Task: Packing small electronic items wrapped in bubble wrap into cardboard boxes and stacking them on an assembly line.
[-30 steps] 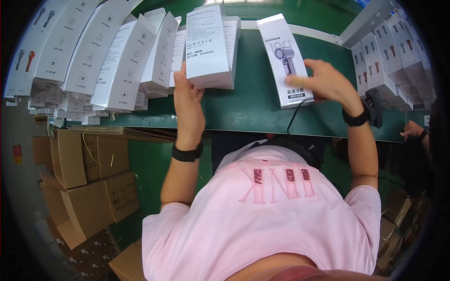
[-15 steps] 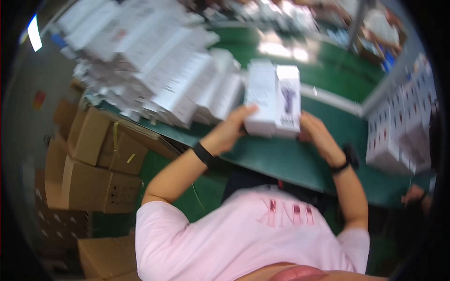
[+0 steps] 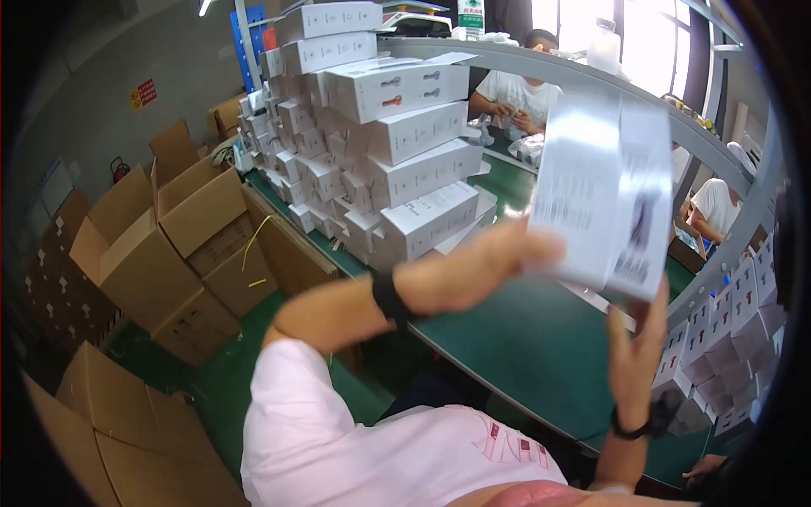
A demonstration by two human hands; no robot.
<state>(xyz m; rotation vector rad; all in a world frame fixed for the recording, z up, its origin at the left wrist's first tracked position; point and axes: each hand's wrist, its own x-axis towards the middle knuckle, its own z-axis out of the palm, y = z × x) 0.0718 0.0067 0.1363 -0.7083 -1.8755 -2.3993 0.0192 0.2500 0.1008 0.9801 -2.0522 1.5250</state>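
Observation:
Two white product boxes, a left one [image 3: 577, 182] and a right one [image 3: 645, 182] with a dark product picture, are held up side by side above the table. My left hand [image 3: 486, 264] grips their lower left side, thumb across the front of the left box; its other fingers are hidden. At the lower right corner, my right hand [image 3: 638, 342] holds the pair from below and the side. Both hands and boxes are somewhat blurred.
A tall stack of white boxes [image 3: 422, 173] stands on the green table [image 3: 515, 338] at left. More white boxes [image 3: 726, 321] are piled at right. Brown cartons [image 3: 127, 262] stand on the floor at left. A metal frame [image 3: 583, 72] crosses behind; people [image 3: 519, 93] sit beyond it.
My hands have lifted the two boxes from low over the table to higher up and to the right. The view has tilted up, bringing the people and windows beyond into sight.

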